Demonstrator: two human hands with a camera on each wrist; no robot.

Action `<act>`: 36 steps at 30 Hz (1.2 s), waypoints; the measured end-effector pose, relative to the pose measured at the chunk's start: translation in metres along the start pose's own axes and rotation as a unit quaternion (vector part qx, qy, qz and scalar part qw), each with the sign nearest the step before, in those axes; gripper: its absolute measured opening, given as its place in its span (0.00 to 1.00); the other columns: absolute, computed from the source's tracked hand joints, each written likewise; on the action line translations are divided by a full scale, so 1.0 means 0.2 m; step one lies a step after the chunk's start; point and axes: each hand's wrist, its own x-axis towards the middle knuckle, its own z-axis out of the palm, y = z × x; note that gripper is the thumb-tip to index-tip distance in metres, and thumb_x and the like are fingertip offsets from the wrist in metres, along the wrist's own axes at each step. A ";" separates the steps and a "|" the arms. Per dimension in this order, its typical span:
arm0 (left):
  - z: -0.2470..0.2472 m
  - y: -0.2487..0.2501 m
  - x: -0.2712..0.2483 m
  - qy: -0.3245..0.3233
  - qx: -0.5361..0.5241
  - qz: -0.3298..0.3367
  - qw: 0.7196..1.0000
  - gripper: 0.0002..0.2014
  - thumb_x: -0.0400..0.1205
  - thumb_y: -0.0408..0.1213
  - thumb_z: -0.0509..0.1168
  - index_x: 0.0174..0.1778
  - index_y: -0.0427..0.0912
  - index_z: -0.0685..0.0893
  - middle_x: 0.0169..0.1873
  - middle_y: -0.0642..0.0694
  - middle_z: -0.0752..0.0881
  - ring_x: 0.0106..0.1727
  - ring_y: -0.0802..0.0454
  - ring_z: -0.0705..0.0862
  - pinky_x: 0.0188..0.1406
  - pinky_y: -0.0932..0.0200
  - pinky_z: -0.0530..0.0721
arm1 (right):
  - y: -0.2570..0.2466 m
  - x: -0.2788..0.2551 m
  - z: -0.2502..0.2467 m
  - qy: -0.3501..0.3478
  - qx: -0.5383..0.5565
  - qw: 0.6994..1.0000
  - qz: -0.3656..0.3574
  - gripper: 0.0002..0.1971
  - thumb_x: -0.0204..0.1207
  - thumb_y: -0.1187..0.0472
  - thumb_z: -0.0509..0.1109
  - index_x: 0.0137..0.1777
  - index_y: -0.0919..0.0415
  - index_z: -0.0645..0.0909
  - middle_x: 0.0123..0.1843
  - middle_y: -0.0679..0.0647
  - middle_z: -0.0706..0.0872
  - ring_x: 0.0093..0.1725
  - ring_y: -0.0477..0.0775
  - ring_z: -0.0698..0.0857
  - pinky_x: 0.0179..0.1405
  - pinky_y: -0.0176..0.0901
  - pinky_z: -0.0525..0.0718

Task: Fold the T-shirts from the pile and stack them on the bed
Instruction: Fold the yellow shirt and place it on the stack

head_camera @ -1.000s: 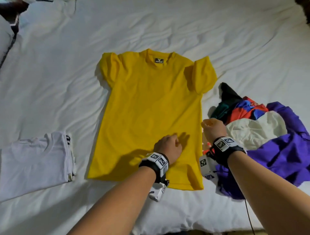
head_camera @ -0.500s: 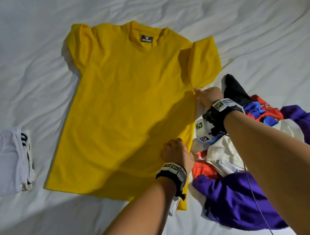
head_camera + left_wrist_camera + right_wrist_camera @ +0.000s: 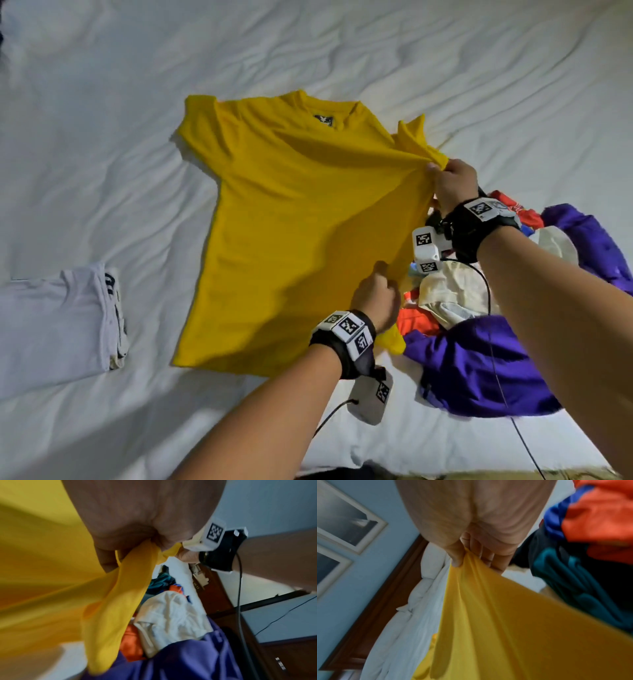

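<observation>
A yellow T-shirt [image 3: 291,222] lies spread on the white bed [image 3: 102,137], collar away from me. Its right side is raised off the sheet. My right hand [image 3: 448,181] pinches the shirt at the right sleeve seam; the right wrist view shows thumb and fingers bunching yellow T-shirt cloth [image 3: 488,615]. My left hand [image 3: 376,298] grips the right side edge lower down, and the yellow T-shirt fabric [image 3: 120,595] hangs out of its fist [image 3: 137,534] in the left wrist view. The pile of unfolded shirts [image 3: 496,325], purple, cream, orange and dark, lies just right of both hands.
A folded white T-shirt [image 3: 58,325] lies at the left edge of the bed. Wrist camera cables [image 3: 493,342] trail over the pile. A dark wooden headboard [image 3: 373,608] and framed pictures [image 3: 342,520] show behind the bed in the right wrist view.
My right hand went up to the right sleeve and took hold of it. My left hand moved to the shirt's right edge and gripped it; that side has lifted off the bed.
</observation>
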 end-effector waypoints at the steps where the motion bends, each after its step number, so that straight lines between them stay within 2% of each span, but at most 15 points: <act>1: -0.03 0.06 -0.05 -0.001 -0.043 -0.001 0.999 0.14 0.87 0.30 0.56 0.68 0.35 0.75 0.56 0.29 0.85 0.53 0.30 0.83 0.52 0.43 0.80 | -0.06 -0.05 -0.06 0.009 0.003 1.000 -0.009 0.09 0.84 0.55 0.70 0.44 0.57 0.80 0.40 0.57 0.83 0.38 0.57 0.84 0.34 0.51 0.85; 4: -0.11 0.24 -0.21 -0.015 -0.163 0.003 0.987 0.11 0.87 0.30 0.55 0.60 0.35 0.80 0.54 0.38 0.84 0.52 0.38 0.80 0.55 0.52 0.78 | -0.25 -0.18 -0.21 0.036 0.020 0.999 -0.032 0.14 0.84 0.55 0.69 0.37 0.54 0.73 0.35 0.52 0.75 0.34 0.53 0.78 0.33 0.47 0.81; 6: -0.19 0.34 -0.31 -0.029 -0.233 0.016 0.972 0.10 0.89 0.34 0.58 0.61 0.45 0.83 0.56 0.51 0.84 0.58 0.49 0.82 0.61 0.59 0.78 | -0.39 -0.25 -0.28 0.048 0.030 0.997 -0.058 0.11 0.83 0.53 0.70 0.40 0.55 0.76 0.36 0.54 0.76 0.36 0.55 0.79 0.36 0.51 0.83; 8: -0.30 0.41 -0.40 -0.039 -0.293 0.029 0.955 0.06 0.85 0.44 0.67 0.57 0.54 0.84 0.53 0.59 0.86 0.55 0.61 0.83 0.61 0.66 0.80 | -0.52 -0.30 -0.29 0.049 0.028 0.995 -0.088 0.09 0.80 0.51 0.71 0.42 0.54 0.78 0.35 0.55 0.75 0.36 0.55 0.79 0.36 0.52 0.83; 11: -0.50 0.41 -0.46 -0.029 -0.338 0.056 0.939 0.25 0.74 0.46 0.77 0.67 0.44 0.84 0.57 0.52 0.92 0.61 0.50 0.88 0.68 0.47 0.83 | -0.74 -0.37 -0.19 0.043 0.012 0.990 -0.136 0.10 0.75 0.48 0.70 0.46 0.54 0.78 0.39 0.58 0.75 0.38 0.55 0.80 0.35 0.64 0.89; 14: -0.74 0.34 -0.51 -0.010 -0.409 0.047 0.911 0.39 0.68 0.44 0.82 0.76 0.43 0.80 0.63 0.45 0.90 0.65 0.40 0.88 0.69 0.35 0.83 | -0.95 -0.42 0.04 0.008 -0.023 0.984 -0.176 0.11 0.74 0.48 0.70 0.42 0.54 0.74 0.40 0.58 0.76 0.38 0.57 0.81 0.39 0.74 0.89; 18: -1.07 0.11 -0.51 0.029 -0.465 0.035 0.884 0.26 0.72 0.37 0.76 0.69 0.42 0.86 0.57 0.41 0.91 0.55 0.39 0.86 0.58 0.39 0.83 | -1.17 -0.52 0.53 -0.057 -0.076 0.974 -0.205 0.10 0.78 0.51 0.73 0.41 0.53 0.77 0.40 0.52 0.83 0.45 0.64 0.87 0.42 0.60 0.91; 19: -1.16 0.03 -0.51 0.047 -0.464 0.029 0.884 0.22 0.75 0.36 0.75 0.66 0.41 0.87 0.54 0.38 0.89 0.53 0.39 0.84 0.53 0.41 0.81 | -1.20 -0.54 0.68 -0.080 -0.096 0.971 -0.203 0.07 0.79 0.53 0.73 0.46 0.54 0.80 0.43 0.54 0.86 0.46 0.63 0.88 0.42 0.57 0.90; 21: -1.31 -0.14 -0.48 0.086 -0.465 0.007 0.881 0.14 0.81 0.34 0.72 0.63 0.41 0.88 0.54 0.32 0.87 0.54 0.37 0.84 0.51 0.39 0.82 | -1.21 -0.54 1.00 -0.121 -0.132 0.966 -0.185 0.14 0.79 0.53 0.73 0.61 0.59 0.83 0.55 0.61 0.89 0.51 0.67 0.89 0.48 0.63 0.91; 23: -1.46 -0.36 -0.42 0.143 -0.464 -0.027 0.874 0.13 0.80 0.34 0.73 0.60 0.40 0.88 0.58 0.30 0.89 0.57 0.33 0.86 0.58 0.31 0.85 | -1.20 -0.59 1.30 -0.175 -0.142 0.961 -0.159 0.21 0.81 0.55 0.73 0.71 0.61 0.79 0.61 0.63 0.89 0.56 0.68 0.89 0.55 0.65 0.90; 26: -1.64 -0.72 -0.32 0.219 -0.413 -0.078 0.880 0.15 0.71 0.40 0.76 0.53 0.43 0.90 0.56 0.30 0.89 0.57 0.31 0.87 0.64 0.27 0.82 | -1.07 -0.71 1.66 -0.285 -0.130 0.945 -0.095 0.22 0.84 0.60 0.70 0.77 0.62 0.75 0.62 0.63 0.87 0.56 0.65 0.89 0.58 0.59 0.89; 29: -1.75 -1.07 -0.23 0.263 -0.266 -0.149 0.915 0.05 0.80 0.34 0.71 0.49 0.38 0.85 0.47 0.34 0.86 0.50 0.39 0.82 0.49 0.45 0.80 | -0.84 -0.80 1.81 -0.302 -0.214 0.922 -0.115 0.24 0.82 0.54 0.73 0.76 0.60 0.78 0.71 0.61 0.84 0.67 0.65 0.86 0.64 0.61 0.86; 31: -1.77 -1.23 -0.19 0.271 -0.125 -0.180 0.937 0.11 0.82 0.34 0.66 0.57 0.35 0.82 0.52 0.32 0.87 0.50 0.39 0.83 0.48 0.49 0.80 | -0.63 -0.83 1.79 -0.304 -0.278 0.903 -0.125 0.19 0.85 0.55 0.71 0.72 0.62 0.81 0.71 0.62 0.84 0.67 0.66 0.84 0.63 0.59 0.85; 33: -1.75 -1.29 -0.20 0.244 0.012 -0.201 0.949 0.21 0.81 0.37 0.65 0.71 0.40 0.77 0.62 0.32 0.84 0.60 0.33 0.83 0.57 0.40 0.83 | -0.40 -0.89 1.71 -0.296 -0.326 0.890 -0.119 0.15 0.87 0.58 0.66 0.64 0.68 0.84 0.64 0.65 0.86 0.62 0.69 0.84 0.55 0.58 0.84; 36: -1.64 -1.20 -0.22 0.222 0.203 -0.170 0.938 0.32 0.83 0.38 0.65 0.83 0.50 0.64 0.77 0.36 0.68 0.78 0.32 0.69 0.74 0.34 0.73 | -0.07 -0.99 1.54 -0.271 -0.353 0.890 -0.096 0.10 0.87 0.59 0.65 0.51 0.64 0.84 0.46 0.62 0.87 0.46 0.66 0.85 0.38 0.53 0.80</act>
